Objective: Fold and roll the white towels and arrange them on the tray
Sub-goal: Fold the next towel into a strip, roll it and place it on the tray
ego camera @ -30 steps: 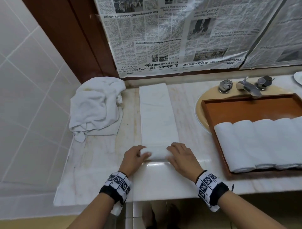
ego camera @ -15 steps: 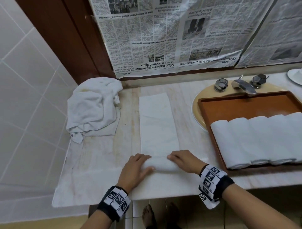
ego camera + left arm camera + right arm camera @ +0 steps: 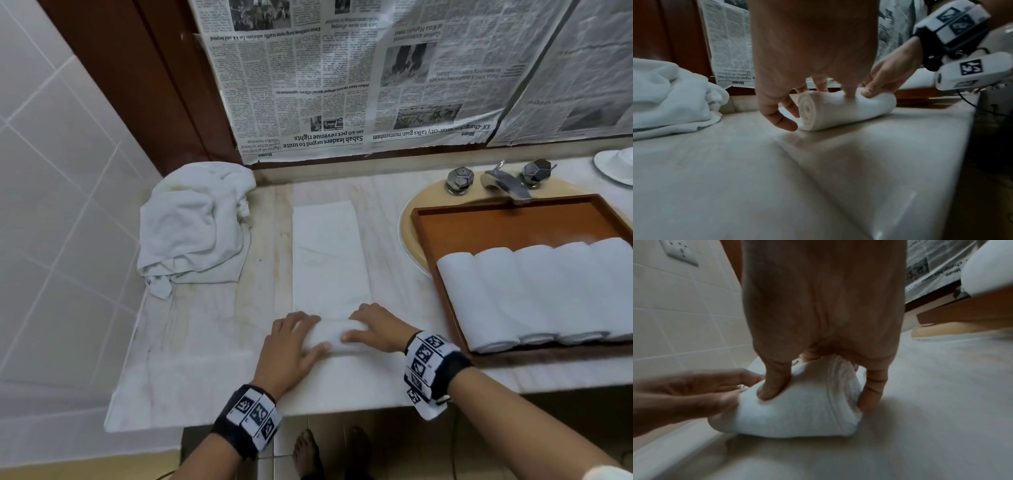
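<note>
Head view shows the roll fatter than a second ago and further up the folded towel, whose flat strip beyond the hands has grown shorter; the far end of the strip has also drawn back from the newspaper at the rear of the bench. That suggests this towel is about a third rolled, with the long flat part left to wind in. The left hand lies over the roll's left end and the right hand over its right end, fingers curled round it and pressing down. The tray, right of the roll, holds a row of rolled towels along its near side, with bare wood behind them. A heap of loose towels waits left of the strip, so more rolling remains.

Left wrist view gives what the head view cannot: the spiral end of the roll, even and tight. Right wrist view shows the thumb sinking into the cloth, so the pressure is firm.
</note>
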A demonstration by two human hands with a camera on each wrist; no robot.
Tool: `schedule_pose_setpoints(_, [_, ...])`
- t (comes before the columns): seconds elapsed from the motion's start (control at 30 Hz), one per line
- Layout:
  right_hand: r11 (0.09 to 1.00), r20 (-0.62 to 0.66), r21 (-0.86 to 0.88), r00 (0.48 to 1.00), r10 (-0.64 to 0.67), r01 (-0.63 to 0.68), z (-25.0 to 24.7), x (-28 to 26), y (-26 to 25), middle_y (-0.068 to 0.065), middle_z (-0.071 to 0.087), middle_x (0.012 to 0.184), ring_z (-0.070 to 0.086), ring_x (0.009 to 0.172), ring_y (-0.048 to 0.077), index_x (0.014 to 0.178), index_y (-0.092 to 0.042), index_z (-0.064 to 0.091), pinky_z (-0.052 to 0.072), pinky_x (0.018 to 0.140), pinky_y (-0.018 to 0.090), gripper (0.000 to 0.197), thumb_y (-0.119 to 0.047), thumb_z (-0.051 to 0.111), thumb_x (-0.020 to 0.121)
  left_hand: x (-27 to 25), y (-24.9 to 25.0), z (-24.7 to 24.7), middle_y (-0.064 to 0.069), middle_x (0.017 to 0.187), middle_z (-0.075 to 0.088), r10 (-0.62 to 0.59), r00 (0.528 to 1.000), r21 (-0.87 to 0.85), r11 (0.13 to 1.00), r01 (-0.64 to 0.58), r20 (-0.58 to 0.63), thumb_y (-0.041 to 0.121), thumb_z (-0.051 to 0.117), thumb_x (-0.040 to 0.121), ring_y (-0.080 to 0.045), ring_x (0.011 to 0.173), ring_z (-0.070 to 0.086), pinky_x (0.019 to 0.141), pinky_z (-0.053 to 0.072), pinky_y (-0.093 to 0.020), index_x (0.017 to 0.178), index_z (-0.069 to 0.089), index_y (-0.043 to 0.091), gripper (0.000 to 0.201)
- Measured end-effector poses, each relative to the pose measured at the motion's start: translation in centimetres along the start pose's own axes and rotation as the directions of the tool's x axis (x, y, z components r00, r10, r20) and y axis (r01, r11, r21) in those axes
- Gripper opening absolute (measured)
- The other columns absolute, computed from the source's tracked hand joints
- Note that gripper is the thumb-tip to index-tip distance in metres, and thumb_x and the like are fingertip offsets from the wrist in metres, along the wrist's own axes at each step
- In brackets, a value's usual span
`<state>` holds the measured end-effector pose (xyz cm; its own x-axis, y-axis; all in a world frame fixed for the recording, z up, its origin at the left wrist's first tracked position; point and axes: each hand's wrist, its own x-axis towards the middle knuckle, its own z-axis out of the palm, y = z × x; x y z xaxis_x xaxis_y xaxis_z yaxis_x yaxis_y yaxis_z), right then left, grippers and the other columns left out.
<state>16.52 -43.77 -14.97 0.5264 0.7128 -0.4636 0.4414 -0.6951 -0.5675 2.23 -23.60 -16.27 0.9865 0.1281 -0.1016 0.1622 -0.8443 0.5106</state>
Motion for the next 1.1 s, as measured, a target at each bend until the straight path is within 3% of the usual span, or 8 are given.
schedule_pose_setpoints(0.13, [0.998,-0.002,0.033,0.998,0.058,-0.057,0.8,-0.6,-0.2,0.003,0.062,0.116,0.057,0.110,0.023,0.111,-0.019,0.066,0.044,0.097,0.040,0.090,-0.093,0.038,0.069,-0.6,-0.7,0.2,0.016,0.139,0.043,-0.034,0.995,0.033,0.999,0.031,0.098,0.084,0.049,0.078,-0.012,0.127,0.038,0.098,0.042,-0.035,0.142,0.044,0.043,0.077])
schedule_pose_setpoints(0.3, [0.917,-0.517,-0.399,0.832,-0.201,-0.026,4.5,-2.3,-1.1,0.001,0.059,0.112,0.061,0.096,0.025,0.119,-0.017,0.060,0.050,0.074,0.038,0.053,-0.059,0.041,0.092,1.1,-1.1,-0.6,0.011,0.128,0.058,-0.158,0.975,-0.288,0.937,0.198,0.158,0.080,0.066,0.068,-0.010,0.121,0.051,0.107,0.040,-0.033,0.131,0.061,0.036,0.078])
schedule_pose_setpoints(0.5, [0.980,-0.217,-0.195,0.973,-0.072,0.029,2.2,-1.2,-0.6,-0.005,0.053,0.127,0.047,0.117,0.017,0.134,-0.024,0.053,0.037,0.096,0.035,0.096,-0.091,0.025,0.071,0.7,0.3,-0.4,0.012,0.135,0.046,-0.205,0.977,-0.079,0.975,0.209,0.054,0.078,0.055,0.080,-0.016,0.128,0.037,0.102,0.043,-0.041,0.134,0.055,0.033,0.070])
schedule_pose_setpoints(0.6, [0.994,-0.128,0.068,0.989,-0.075,0.084,0.5,-0.5,-0.9,-0.003,0.063,0.110,0.055,0.103,0.017,0.114,-0.020,0.065,0.043,0.092,0.036,0.074,-0.081,0.047,0.078,0.2,0.6,-0.1,0.013,0.134,0.047,-0.063,0.998,-0.011,0.998,0.063,-0.027,0.073,0.055,0.085,-0.014,0.124,0.039,0.098,0.043,-0.038,0.136,0.052,0.035,0.063])
schedule_pose_setpoints(0.7, [0.993,-0.152,0.107,0.988,-0.028,0.045,0.5,-0.7,-1.0,0.000,0.064,0.115,0.057,0.107,0.019,0.116,-0.017,0.065,0.042,0.094,0.033,0.048,-0.057,0.056,0.092,0.8,0.2,-0.7,0.013,0.123,0.055,-0.084,0.993,-0.142,0.985,0.095,0.081,0.071,0.059,0.084,-0.011,0.114,0.046,0.095,0.040,-0.029,0.131,0.056,0.036,0.058])
schedule_pose_setpoints(0.87, [0.920,-0.476,-0.391,0.860,-0.181,-0.023,3.7,-1.4,-1.0,0.001,0.057,0.118,0.057,0.105,0.025,0.126,-0.017,0.057,0.049,0.076,0.037,0.063,-0.065,0.042,0.088,3.8,0.0,-2.4,0.005,0.112,0.064,-0.121,0.970,-0.215,0.962,0.167,0.212,0.077,0.058,0.079,-0.014,0.108,0.058,0.094,0.043,-0.027,0.119,0.065,0.026,0.065])
schedule_pose_setpoints(1.0, [0.980,-0.292,-0.197,0.955,-0.061,0.002,2.1,-0.2,-0.8,-0.003,0.050,0.130,0.042,0.122,0.019,0.139,-0.023,0.047,0.041,0.096,0.037,0.062,-0.056,0.060,0.088,4.1,0.4,-1.9,0.006,0.136,0.042,-0.202,0.969,-0.091,0.972,0.216,0.145,0.074,0.056,0.082,-0.021,0.127,0.037,0.104,0.039,-0.042,0.136,0.051,0.032,0.069])
schedule_pose_setpoints(1.1, [0.999,-0.211,0.003,0.977,-0.031,0.033,0.3,0.3,-0.8,-0.003,0.057,0.118,0.047,0.112,0.016,0.126,-0.024,0.059,0.041,0.095,0.035,0.057,-0.059,0.068,0.082,2.6,1.0,-1.1,0.011,0.143,0.035,-0.082,0.994,0.138,0.988,0.071,0.076,0.076,0.054,0.081,-0.019,0.131,0.031,0.102,0.037,-0.043,0.144,0.036,0.041,0.074])
